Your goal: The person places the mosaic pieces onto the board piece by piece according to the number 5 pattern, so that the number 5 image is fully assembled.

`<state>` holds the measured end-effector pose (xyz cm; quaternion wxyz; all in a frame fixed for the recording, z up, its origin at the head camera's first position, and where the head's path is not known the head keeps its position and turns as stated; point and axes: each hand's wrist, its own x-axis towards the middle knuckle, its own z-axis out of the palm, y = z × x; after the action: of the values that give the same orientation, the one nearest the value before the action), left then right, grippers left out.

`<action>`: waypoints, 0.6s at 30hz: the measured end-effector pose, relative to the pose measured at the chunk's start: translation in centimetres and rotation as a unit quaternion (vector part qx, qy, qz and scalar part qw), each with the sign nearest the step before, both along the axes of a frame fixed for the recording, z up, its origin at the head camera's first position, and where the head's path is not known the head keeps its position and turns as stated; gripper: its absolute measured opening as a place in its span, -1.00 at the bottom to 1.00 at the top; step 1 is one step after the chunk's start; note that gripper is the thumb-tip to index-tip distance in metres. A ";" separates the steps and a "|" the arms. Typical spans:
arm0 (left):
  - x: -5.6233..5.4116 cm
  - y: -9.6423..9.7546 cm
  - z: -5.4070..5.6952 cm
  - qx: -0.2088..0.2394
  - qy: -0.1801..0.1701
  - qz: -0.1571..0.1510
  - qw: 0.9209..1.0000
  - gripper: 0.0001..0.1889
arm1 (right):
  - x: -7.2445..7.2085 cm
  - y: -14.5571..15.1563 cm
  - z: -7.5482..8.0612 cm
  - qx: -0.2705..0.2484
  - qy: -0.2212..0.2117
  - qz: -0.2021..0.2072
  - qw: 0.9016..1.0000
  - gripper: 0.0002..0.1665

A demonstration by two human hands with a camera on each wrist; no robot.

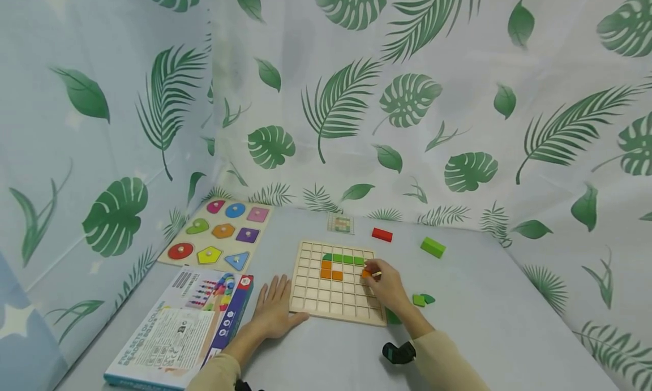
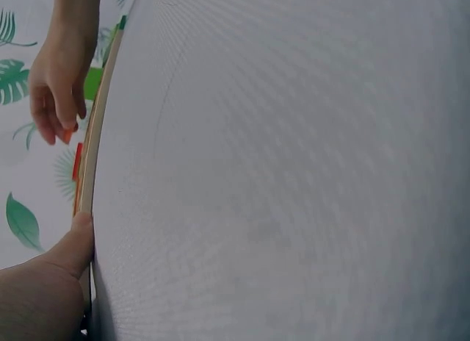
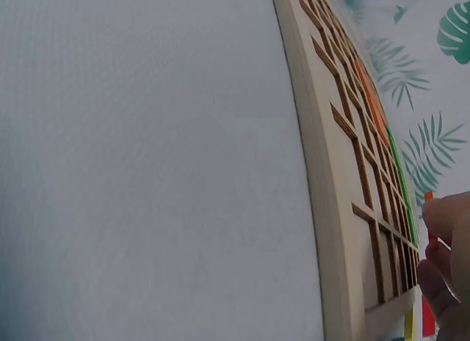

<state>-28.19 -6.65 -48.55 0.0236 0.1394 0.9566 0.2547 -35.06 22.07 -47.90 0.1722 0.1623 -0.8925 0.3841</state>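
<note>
A wooden grid board [image 1: 316,306] lies on the table with a row of green tiles [image 1: 347,260] and several orange tiles [image 1: 326,273] set in its cells. My right hand [image 1: 385,283] pinches a small orange tile [image 3: 430,209] over the board's right side. At the board's left edge my left hand [image 1: 275,312] lies flat with its fingers stretched out, and in the left wrist view its thumb [image 2: 82,234] touches the board's edge. Loose green pieces [image 1: 420,300] lie to the right of my right hand, and another green piece [image 1: 393,316] is partly hidden under that wrist.
A boxed bead set [image 1: 178,323] lies at the left, with a knobbed shape puzzle [image 1: 221,232] behind it. Behind the board are a small pattern card [image 1: 340,223], a red block [image 1: 382,235] and a green block [image 1: 433,247]. Leaf-printed cloth [image 1: 331,97] encloses the table.
</note>
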 end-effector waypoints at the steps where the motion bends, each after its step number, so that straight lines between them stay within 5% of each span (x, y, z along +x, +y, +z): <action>1: 0.0 0.0 0.1 0.003 0.003 0.000 1.000 -0.03 | 0.0 -0.2 0.0 0.000 0.000 0.004 1.000 -0.64; 18: 0.1 0.3 -0.3 -0.001 0.008 0.000 1.000 -0.03 | -0.4 -2.5 -0.4 0.006 -0.019 0.015 1.000 -0.65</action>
<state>-28.13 -6.40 -48.86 0.0161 0.1413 0.9570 0.2530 -35.47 19.54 -48.34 0.1489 0.1693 -0.8951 0.3845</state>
